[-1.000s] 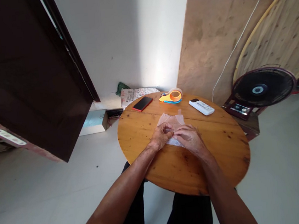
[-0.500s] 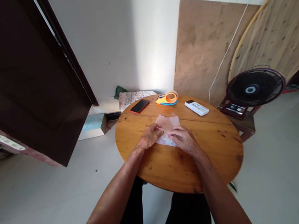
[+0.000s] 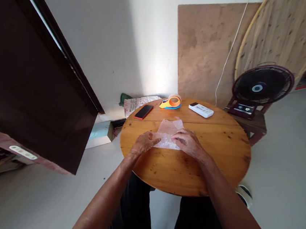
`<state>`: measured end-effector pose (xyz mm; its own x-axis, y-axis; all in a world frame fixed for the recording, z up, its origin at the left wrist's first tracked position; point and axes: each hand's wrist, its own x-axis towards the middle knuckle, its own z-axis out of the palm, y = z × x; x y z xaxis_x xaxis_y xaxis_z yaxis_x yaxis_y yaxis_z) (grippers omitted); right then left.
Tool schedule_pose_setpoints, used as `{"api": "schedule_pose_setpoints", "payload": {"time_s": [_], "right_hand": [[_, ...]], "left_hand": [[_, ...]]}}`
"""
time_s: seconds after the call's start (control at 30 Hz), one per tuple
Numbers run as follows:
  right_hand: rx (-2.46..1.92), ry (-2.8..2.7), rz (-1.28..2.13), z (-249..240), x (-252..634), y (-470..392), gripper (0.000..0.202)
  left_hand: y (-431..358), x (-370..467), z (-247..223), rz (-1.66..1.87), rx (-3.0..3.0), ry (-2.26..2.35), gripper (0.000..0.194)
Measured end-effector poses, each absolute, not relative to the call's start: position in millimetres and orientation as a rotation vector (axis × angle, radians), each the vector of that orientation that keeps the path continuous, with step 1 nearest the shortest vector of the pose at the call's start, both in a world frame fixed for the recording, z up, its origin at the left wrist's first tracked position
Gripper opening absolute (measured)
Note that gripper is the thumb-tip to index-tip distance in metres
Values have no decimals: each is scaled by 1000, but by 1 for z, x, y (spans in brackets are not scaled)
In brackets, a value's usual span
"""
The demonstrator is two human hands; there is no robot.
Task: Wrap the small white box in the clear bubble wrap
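Note:
A thin, crinkled, see-through plastic sheet (image 3: 167,136) lies on the round wooden table (image 3: 222,147), its near part stretched sideways between my hands. My left hand (image 3: 145,142) pinches the sheet's left corner between thumb and fingers. On the right side, my right hand (image 3: 188,141) has its bent fingertips on the sheet's edge, thumb close to the index finger. Past the sheet are an orange and blue tape dispenser (image 3: 170,102) with a clear roll, a dark phone with a red edge (image 3: 143,112), and a white device (image 3: 201,110) with a dark end.
A black fan (image 3: 262,85) stands on a small wooden stool (image 3: 255,125) to the right. Behind the table, a brown board (image 3: 206,47) leans on the wall. A dark door (image 3: 26,80) fills the left, with a pale box (image 3: 99,134) beside it.
My left hand has moved left, drawing the near left corner of the sheet outward. My right hand has stayed nearly in place. The view has shifted slightly.

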<state>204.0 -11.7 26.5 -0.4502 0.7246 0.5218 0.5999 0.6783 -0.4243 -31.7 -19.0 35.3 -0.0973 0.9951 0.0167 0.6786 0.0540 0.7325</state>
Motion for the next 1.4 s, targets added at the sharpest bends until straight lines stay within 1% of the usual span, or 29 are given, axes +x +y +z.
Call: {"api": "schedule_pose_setpoints", "payload": {"time_s": [0.1, 0.3, 0.5, 0.6, 0.73, 1.07, 1.17, 1.3, 1.4], "right_hand": [[-1016, -2189, 216, 26, 204, -12, 16], [-1032, -2195, 231, 27, 204, -13, 16], [-1023, -2188, 216, 25, 204, -13, 16], [-1042, -2197, 215, 26, 204, -14, 17], [-1062, -2208, 209, 27, 203, -16, 17], [-1107, -2212, 151, 28, 201, -18, 17], [-1121, -2216, 153, 29, 200, -18, 15], [-1140, -2182, 202, 31, 200, -18, 13], [-1156, -2116, 283, 31, 200, -17, 24]], "left_hand": [[-19, -28, 38, 721, 1564, 1817, 45], [-10, -17, 44, 571, 1561, 1812, 33], [-8, -15, 48, 521, 1544, 1727, 34], [-8, -11, 49, 545, 1530, 1683, 26], [-8, 2, 48, 603, 1496, 1734, 13], [-10, 40, 55, 767, 1459, 1671, 5], [-14, 42, 55, 808, 1563, 1654, 7], [-24, 39, 58, 823, 1784, 1581, 18], [-33, 33, 62, 730, 1923, 1405, 21]]}}
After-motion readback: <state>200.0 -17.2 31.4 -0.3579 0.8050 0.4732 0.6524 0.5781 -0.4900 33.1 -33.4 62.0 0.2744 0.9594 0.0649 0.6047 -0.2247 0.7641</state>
